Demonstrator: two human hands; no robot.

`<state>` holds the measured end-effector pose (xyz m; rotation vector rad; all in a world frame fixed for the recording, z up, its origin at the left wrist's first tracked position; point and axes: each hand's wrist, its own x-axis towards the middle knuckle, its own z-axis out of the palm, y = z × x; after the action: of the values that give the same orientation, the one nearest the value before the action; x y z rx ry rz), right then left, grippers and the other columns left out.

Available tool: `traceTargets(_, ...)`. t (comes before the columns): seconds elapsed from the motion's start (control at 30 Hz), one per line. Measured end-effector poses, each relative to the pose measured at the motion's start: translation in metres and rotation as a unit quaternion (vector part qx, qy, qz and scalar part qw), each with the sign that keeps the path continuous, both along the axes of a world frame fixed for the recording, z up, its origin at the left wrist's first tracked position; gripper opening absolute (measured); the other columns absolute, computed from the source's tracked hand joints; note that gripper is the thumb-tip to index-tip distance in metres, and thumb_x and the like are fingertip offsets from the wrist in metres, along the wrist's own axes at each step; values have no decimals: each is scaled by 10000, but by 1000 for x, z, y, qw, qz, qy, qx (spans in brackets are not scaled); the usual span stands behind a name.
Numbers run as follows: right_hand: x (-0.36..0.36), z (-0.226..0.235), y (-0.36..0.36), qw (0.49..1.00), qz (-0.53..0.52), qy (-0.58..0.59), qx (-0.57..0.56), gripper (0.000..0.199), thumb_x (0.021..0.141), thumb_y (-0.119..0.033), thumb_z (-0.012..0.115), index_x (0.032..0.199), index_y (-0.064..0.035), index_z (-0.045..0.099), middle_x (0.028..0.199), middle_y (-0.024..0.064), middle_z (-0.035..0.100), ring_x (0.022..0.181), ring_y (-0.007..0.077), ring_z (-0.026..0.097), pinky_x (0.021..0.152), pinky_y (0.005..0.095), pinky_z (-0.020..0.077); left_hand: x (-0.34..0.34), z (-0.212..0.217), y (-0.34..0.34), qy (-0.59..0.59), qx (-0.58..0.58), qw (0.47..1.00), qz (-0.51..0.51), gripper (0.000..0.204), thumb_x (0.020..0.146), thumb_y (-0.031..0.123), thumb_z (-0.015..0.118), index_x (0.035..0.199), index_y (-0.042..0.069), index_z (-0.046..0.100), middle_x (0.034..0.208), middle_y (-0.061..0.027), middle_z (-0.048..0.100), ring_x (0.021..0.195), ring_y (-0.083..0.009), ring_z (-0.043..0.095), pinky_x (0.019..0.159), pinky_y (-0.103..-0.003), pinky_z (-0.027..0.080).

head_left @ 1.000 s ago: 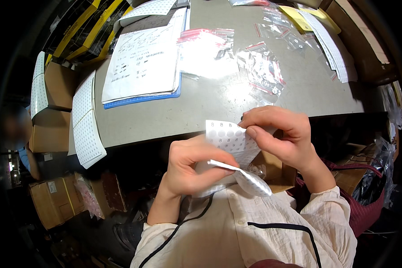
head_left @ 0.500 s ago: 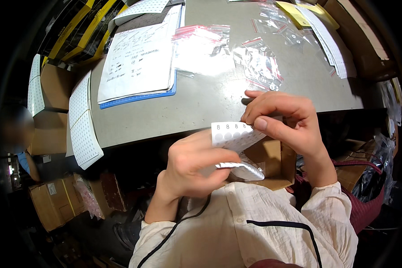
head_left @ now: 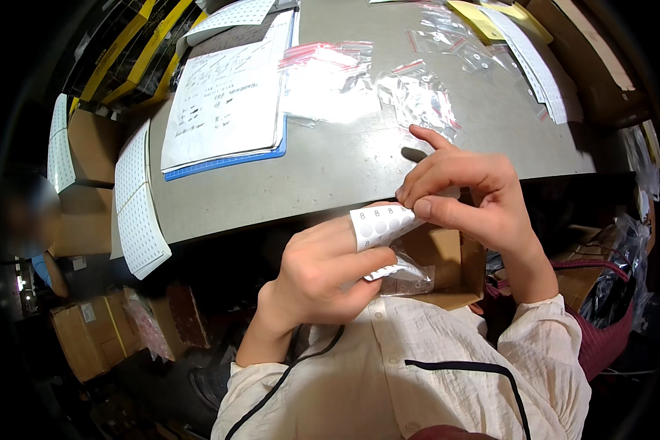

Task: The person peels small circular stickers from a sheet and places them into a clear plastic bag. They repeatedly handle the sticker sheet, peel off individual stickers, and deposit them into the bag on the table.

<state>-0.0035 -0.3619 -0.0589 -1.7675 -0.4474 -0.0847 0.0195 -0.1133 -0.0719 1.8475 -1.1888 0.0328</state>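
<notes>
A curled white sheet of round stickers (head_left: 374, 229) is held in my left hand (head_left: 330, 268), whose fingers wrap around it near the table's front edge. Against the sheet's upper right corner, my right hand (head_left: 466, 194) presses thumb and index finger together, while its little finger sticks out over the table. Whether a single sticker is between those fingertips cannot be made out. Just under the sheet, beside my left fingers, hangs a small clear plastic bag (head_left: 418, 279). Below my right hand is an open cardboard box (head_left: 462, 271), partly hidden by hands and sheet.
On the grey table (head_left: 235, 202) are clear zip bags with red strips (head_left: 326, 55), more bags with small parts (head_left: 422, 99), and papers on a blue clipboard (head_left: 224, 169). Sticker sheets (head_left: 141, 213) hang over the left edge. Cartons (head_left: 95, 334) stand lower left; a person's arm (head_left: 51, 273) shows there.
My left fingers have closed further around the sheet, which is now more curled and tilted. My right little finger has lifted away, with the pinch still at the sheet's corner.
</notes>
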Motion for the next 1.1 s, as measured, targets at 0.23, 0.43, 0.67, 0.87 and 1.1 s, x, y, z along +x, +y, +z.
traceTargets(0.23, 2, 2, -1, 999, -19, -21, -41, 55, 810, -58, 716, 824, -10, 737, 840, 79, 748, 835, 199, 715, 1232, 574, 249, 2, -1, -1, 15, -14, 1000, 3, 312, 533, -17, 687, 835, 6, 765, 1035, -215, 749, 916, -341, 738, 782, -348, 576)
traceTargets(0.43, -6, 7, 5, 977, -50, -147, -144, 66, 824, 10, 703, 859, -12, 755, 836, 92, 743, 809, 216, 726, 1230, 570, 287, 3, -2, 1, 41, -10, 999, 1, 290, 556, -24, 675, 831, 5, 762, 1050, -227, 748, 934, -337, 742, 797, -348, 578)
traceTargets(0.67, -7, -2, -2, 999, -36, -10, -36, 57, 860, -32, 681, 832, -6, 724, 832, 57, 732, 819, 157, 682, 1240, 561, 254, -1, -1, -5, -12, 4, 1000, -2, 310, 532, -20, 688, 834, -5, 758, 1101, -265, 733, 1000, -370, 739, 857, -363, 585)
traceTargets(0.87, -6, -4, -10, 1000, -17, 25, -7, 91, 895, -70, 680, 847, 3, 706, 849, 48, 725, 844, 143, 664, 1239, 555, 244, 4, -1, -6, 24, -28, 999, -19, 319, 530, -23, 689, 840, -6, 762, 1114, -275, 728, 1020, -370, 735, 856, -355, 580)
traceTargets(1.1, 7, -9, -25, 950, -150, -220, -162, 46, 905, -3, 686, 949, 4, 698, 887, 68, 723, 812, 192, 692, 1173, 527, 381, 2, 1, 0, 80, -11, 997, -2, 259, 600, -69, 694, 841, 4, 756, 981, -199, 741, 845, -324, 730, 735, -324, 576)
